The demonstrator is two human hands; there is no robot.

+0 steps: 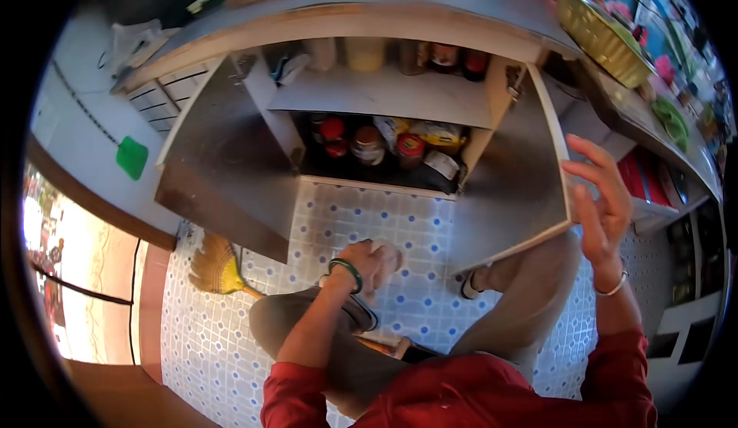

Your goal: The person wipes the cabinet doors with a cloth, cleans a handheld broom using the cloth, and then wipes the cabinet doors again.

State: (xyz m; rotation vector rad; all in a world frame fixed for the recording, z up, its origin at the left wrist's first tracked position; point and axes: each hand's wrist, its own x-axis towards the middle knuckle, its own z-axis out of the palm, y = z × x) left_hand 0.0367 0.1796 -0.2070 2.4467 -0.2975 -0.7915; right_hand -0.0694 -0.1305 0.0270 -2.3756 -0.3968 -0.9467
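My left hand [365, 263], with a green bangle at its wrist, is over the tiled floor between my knees, its fingers curled around a pale cloth [384, 265] that is partly hidden and blurred. My right hand [603, 194] is raised at the outer edge of the right cabinet door [516, 174], fingers apart, the fingertips touching or very near that edge. Both doors stand open, the left door [231, 159] too. Inside the cabinet, jars with red lids [332, 128] and yellow packets [440, 134] stand on the bottom; more jars [444, 55] are on the upper shelf [384, 97].
A broom [215, 267] lies on the floor at the left. A green fly swatter [132, 157] hangs beside the left door. Above runs the countertop edge [346, 19]; a gold-coloured basket [603, 36] stands at upper right. My knees flank the floor before the cabinet.
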